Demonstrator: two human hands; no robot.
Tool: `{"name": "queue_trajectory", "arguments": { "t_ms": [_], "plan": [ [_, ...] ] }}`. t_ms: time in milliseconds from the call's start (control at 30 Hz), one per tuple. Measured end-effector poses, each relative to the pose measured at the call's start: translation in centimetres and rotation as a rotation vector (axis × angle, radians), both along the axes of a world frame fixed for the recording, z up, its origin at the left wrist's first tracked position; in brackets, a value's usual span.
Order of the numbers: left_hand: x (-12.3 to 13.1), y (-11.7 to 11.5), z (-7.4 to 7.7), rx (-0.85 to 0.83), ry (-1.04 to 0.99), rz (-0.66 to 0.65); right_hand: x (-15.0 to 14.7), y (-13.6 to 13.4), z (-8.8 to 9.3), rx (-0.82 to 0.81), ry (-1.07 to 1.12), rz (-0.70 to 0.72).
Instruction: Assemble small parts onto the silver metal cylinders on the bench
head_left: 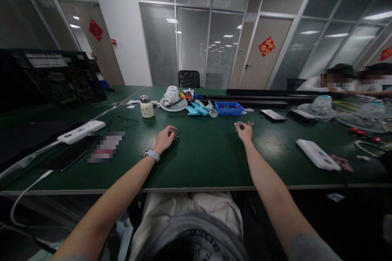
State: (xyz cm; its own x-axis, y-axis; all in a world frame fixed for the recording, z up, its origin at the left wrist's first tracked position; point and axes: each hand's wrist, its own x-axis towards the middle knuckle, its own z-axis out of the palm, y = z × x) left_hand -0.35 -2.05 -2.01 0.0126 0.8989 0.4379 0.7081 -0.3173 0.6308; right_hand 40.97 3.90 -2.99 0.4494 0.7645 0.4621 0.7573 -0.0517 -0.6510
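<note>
My right hand [245, 133] is closed on a small round metal part [239, 124], pinched between thumb and fingers just above the green table. A similar small round part [250, 122] lies right beside those fingers. My left hand [164, 138], with a watch on its wrist, rests on the table to the left, its fingers loosely bent and apart. Next to its fingertips is a tiny dark piece [177, 137], too small to name. Beyond the hands are light-blue fan blades [199, 108] and a white fan housing [172, 96] with a round grille.
A blue tray [229, 109] and a cream bottle [147, 108] stand further back. White power banks lie left [81, 131] and right [317, 155]. Glasses [124, 122] and a phone [67, 157] are at left, near an opened computer case [58, 77]. Two people sit at far right.
</note>
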Motion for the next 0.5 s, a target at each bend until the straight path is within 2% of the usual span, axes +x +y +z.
{"name": "queue_trajectory", "arguments": {
  "t_ms": [100,167,300,333,400,467,500],
  "plan": [
    [-0.1,0.1,-0.1,0.0,-0.006,0.005,0.3,0.0,0.2,-0.045,0.061,-0.048],
    [-0.1,0.1,0.0,-0.003,-0.013,0.013,0.1,-0.4,0.7,-0.018,0.097,-0.052],
    [0.2,-0.2,0.6,-0.015,-0.02,0.022,-2.9,-2.5,2.4,0.237,0.065,-0.119],
    [0.3,-0.3,0.7,-0.019,-0.014,0.029,-4.4,-3.1,2.9,0.293,0.031,-0.072],
    [0.5,-0.5,1.0,-0.025,0.01,0.048,-8.0,-4.3,3.3,0.287,-0.026,0.191],
    [0.5,-0.5,1.1,-0.026,0.033,0.064,-12.3,-5.2,2.9,0.141,-0.032,0.549],
    [0.5,-0.5,1.2,-0.026,0.042,0.069,-14.7,-5.5,2.4,0.081,-0.038,0.656]
  ]
}}
